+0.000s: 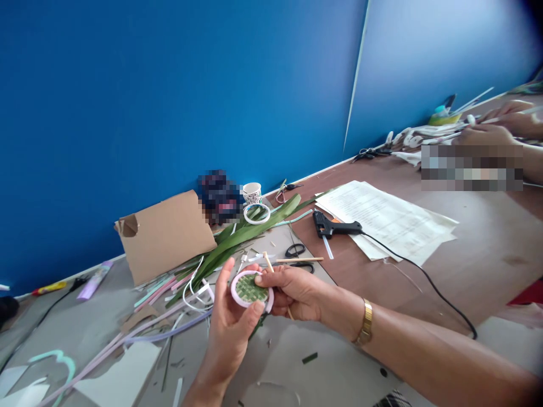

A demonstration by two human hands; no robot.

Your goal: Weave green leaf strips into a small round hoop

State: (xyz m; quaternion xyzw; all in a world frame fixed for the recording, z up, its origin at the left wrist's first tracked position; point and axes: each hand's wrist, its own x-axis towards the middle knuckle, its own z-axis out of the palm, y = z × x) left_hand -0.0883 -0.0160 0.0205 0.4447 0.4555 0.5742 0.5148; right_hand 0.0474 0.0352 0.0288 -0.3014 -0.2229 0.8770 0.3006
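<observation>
In the middle of the view a small round disc of woven green leaf strips (249, 290) has a pale pink rim. My left hand (229, 328) cups it from below and the left, thumb on the lower rim, fingers behind. From the right, my right hand (299, 291) presses its thumb onto the disc's right edge. A thin wooden stick (268, 262) runs through the right hand's fingers, its top poking up above the thumb. The fingers behind the disc are partly hidden.
Long green leaves (254, 229), a white ring (257, 213), a paper cup (252, 193) and a cardboard piece (169, 234) lie beyond. Black scissors (296, 250) sit near a hot glue gun (333, 226) and printed papers (382, 215). A co-worker's hands (487, 135) are at right.
</observation>
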